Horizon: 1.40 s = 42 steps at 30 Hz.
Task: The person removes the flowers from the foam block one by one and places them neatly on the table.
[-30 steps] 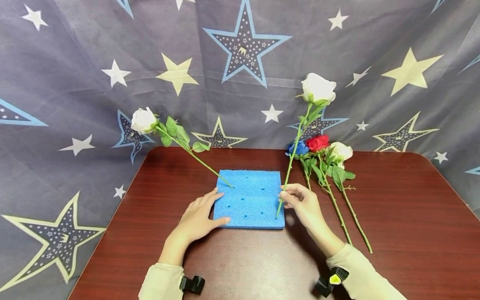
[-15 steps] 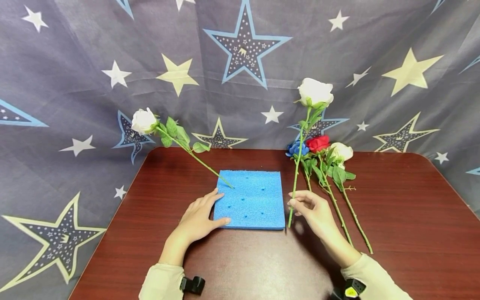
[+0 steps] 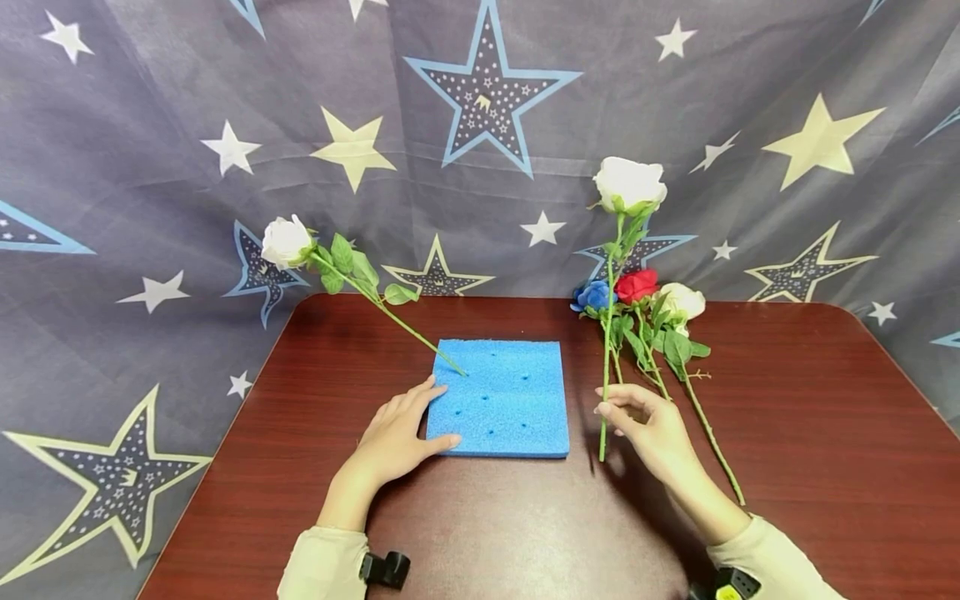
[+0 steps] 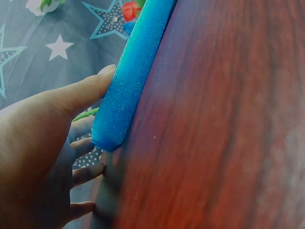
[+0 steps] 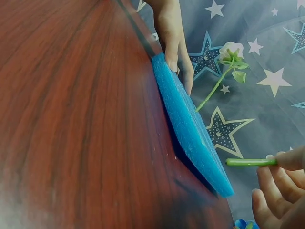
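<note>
In the head view my left hand (image 3: 401, 429) lies spread at the left side of a blue foam block (image 3: 517, 400), thumb and fingertips touching it. The left wrist view shows the thumb on the block's top edge. A white rose (image 3: 287, 242) stands tilted left, its stem end in the foam. Between thumb and fingers, my right hand (image 3: 652, 429) pinches the lower stem of another white rose (image 3: 628, 183), held nearly upright to the right of the block. Its bare stem end (image 5: 236, 162) sticks out below the fingers. Several small holes show in the foam.
Right of the block, a blue rose (image 3: 595, 296), a red rose (image 3: 636, 286) and a cream rose (image 3: 682, 302) lie on the brown table (image 3: 810, 400), their stems toward me. A grey star-patterned curtain (image 3: 480, 208) hangs behind the table.
My right hand has carried the pinched white rose off the block's right side, rightward and toward me, and the stem is now more upright. The left hand stays in place.
</note>
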Each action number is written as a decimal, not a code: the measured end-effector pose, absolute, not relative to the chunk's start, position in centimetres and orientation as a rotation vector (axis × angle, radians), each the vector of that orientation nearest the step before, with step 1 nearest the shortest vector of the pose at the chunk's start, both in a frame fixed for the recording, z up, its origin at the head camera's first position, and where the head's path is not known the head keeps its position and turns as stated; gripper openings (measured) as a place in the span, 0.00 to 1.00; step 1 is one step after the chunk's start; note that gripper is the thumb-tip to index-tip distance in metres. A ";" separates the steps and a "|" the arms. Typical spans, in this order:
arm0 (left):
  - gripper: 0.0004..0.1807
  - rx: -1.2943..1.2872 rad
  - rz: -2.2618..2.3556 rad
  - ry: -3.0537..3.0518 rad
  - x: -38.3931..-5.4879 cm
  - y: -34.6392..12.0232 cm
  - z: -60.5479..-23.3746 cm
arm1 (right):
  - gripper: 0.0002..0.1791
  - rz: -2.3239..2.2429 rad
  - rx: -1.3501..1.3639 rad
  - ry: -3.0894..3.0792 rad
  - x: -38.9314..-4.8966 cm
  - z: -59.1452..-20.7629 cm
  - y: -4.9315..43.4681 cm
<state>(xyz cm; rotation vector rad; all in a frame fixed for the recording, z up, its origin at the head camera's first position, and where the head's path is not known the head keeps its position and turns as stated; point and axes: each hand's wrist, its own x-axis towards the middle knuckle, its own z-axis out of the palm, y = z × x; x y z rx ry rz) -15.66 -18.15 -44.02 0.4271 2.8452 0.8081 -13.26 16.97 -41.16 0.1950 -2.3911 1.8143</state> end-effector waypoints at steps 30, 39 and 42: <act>0.45 0.431 0.820 2.849 -15.6 -18.2 -44.0 | 0.12 1.521 0.115 -2.518 -11.7 -40.5 21.5; 0.45 0.435 0.833 2.846 -15.6 -18.2 -44.0 | 0.10 1.387 0.119 -2.511 -11.5 -40.7 23.0; 0.46 0.431 0.827 2.847 -15.6 -18.1 -44.1 | 0.10 1.340 0.132 -2.520 -11.3 -40.7 23.5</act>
